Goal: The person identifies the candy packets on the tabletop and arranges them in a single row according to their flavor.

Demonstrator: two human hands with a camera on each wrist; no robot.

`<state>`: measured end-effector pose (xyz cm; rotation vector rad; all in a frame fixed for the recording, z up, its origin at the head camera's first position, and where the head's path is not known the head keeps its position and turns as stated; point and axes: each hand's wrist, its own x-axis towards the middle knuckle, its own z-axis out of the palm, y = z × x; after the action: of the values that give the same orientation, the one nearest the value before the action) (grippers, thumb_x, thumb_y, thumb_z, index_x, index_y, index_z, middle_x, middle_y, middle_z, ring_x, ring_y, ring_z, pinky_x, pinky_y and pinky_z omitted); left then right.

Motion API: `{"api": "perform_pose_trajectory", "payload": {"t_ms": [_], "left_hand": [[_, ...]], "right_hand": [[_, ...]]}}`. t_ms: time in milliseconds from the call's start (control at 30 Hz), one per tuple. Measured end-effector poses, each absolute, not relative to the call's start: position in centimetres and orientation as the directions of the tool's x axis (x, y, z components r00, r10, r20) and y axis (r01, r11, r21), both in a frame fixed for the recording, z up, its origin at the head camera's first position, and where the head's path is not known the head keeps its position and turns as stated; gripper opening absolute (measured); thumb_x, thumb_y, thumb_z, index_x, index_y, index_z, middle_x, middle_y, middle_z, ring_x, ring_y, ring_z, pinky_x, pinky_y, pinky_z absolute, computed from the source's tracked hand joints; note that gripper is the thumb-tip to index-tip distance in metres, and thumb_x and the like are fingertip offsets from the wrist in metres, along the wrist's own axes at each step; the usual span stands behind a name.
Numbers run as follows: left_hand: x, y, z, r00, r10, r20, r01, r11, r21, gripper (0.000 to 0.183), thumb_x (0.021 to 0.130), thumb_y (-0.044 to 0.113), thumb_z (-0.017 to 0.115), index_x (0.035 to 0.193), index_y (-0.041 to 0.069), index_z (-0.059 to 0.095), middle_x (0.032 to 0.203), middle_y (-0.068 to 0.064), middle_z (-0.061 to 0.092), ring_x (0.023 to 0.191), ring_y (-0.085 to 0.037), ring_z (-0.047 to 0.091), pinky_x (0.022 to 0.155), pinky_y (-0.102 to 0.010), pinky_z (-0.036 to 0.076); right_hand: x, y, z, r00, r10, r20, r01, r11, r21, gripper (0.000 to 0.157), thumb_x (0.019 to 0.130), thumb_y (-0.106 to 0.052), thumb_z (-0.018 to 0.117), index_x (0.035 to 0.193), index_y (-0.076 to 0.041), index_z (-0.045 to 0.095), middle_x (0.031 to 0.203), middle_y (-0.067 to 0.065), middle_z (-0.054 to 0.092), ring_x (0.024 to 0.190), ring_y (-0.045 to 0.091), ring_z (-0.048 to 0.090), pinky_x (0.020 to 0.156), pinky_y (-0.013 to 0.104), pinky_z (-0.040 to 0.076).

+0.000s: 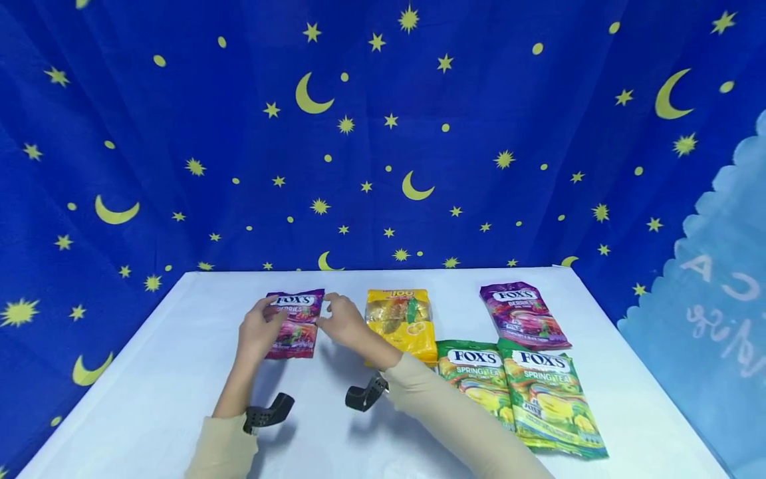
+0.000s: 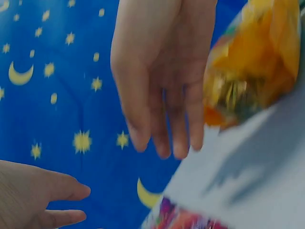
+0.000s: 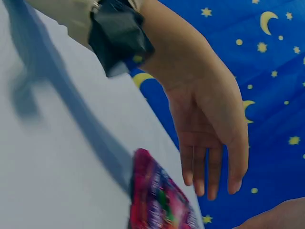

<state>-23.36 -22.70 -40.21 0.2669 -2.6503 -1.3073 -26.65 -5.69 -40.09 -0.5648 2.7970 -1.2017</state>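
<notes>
A purple FOX'S Berries candy bag (image 1: 302, 332) lies on the white table at the left. My left hand (image 1: 258, 327) hovers over its left side, fingers loosely spread and partly covering the label. Just off the bag's right edge is my right hand (image 1: 346, 322). In the left wrist view, the right hand (image 2: 164, 81) hangs with straight fingers and nothing in them, while a corner of the purple bag (image 2: 186, 219) shows below. The right wrist view has the left hand (image 3: 207, 114), fingers extended and holding nothing, above the purple bag (image 3: 159, 200).
Beside the right hand lies a yellow candy bag (image 1: 403, 326). Farther right are two green FOX'S Spring Tea bags (image 1: 475, 382), (image 1: 553, 399) and another purple Berries bag (image 1: 523, 319). A blue star-and-moon curtain (image 1: 371, 153) stands behind the table (image 1: 167, 399).
</notes>
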Motion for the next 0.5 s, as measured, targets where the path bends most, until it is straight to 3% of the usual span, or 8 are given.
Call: {"api": "perform_pose_trajectory", "payload": {"t_ms": [167, 233, 400, 500], "left_hand": [[-23.2, -20.2, -39.6, -0.983, -0.149, 0.108, 0.009, 0.548, 0.837, 0.046, 0.097, 0.019, 0.056, 0.136, -0.003, 0.048, 0.123, -0.027, 0.058, 0.113, -0.042, 0.056, 0.095, -0.05, 0.045], [-23.4, -19.0, -39.6, -0.985, -0.122, 0.121, 0.039, 0.527, 0.849, 0.043, 0.096, 0.019, 0.057, 0.133, -0.003, 0.052, 0.118, -0.026, 0.062, 0.104, -0.04, 0.062, 0.086, -0.045, 0.051], [-23.7, -16.7, -39.6, -0.987, -0.056, 0.153, 0.114, 0.432, 0.894, 0.036, 0.096, 0.011, 0.058, 0.127, -0.007, 0.056, 0.11, -0.026, 0.065, 0.093, -0.037, 0.066, 0.075, -0.035, 0.056], [-23.7, -15.7, -39.4, -0.986, -0.031, 0.164, 0.141, 0.37, 0.918, 0.032, 0.096, 0.006, 0.056, 0.125, -0.008, 0.057, 0.109, -0.028, 0.064, 0.097, -0.039, 0.064, 0.079, -0.037, 0.056]], "right_hand": [[-26.6, -3.2, -39.1, -0.928, -0.346, 0.136, -0.322, 0.566, -0.759, 0.043, 0.088, -0.01, 0.067, 0.128, 0.003, 0.055, 0.108, 0.018, 0.064, 0.093, 0.027, 0.062, 0.079, 0.035, 0.052], [-26.4, -2.2, -38.8, -0.924, -0.352, 0.15, -0.33, 0.534, -0.778, 0.041, 0.089, -0.01, 0.066, 0.126, 0.003, 0.055, 0.108, 0.02, 0.064, 0.091, 0.027, 0.063, 0.077, 0.036, 0.052], [-25.9, -0.3, -38.8, -0.913, -0.379, 0.149, -0.334, 0.487, -0.807, 0.04, 0.091, -0.011, 0.065, 0.128, 0.003, 0.054, 0.111, 0.02, 0.062, 0.092, 0.027, 0.063, 0.074, 0.034, 0.053], [-25.4, 0.7, -38.7, -0.908, -0.393, 0.146, -0.333, 0.463, -0.821, 0.041, 0.092, -0.01, 0.063, 0.129, 0.002, 0.052, 0.113, 0.02, 0.061, 0.094, 0.027, 0.063, 0.074, 0.033, 0.054]]}}
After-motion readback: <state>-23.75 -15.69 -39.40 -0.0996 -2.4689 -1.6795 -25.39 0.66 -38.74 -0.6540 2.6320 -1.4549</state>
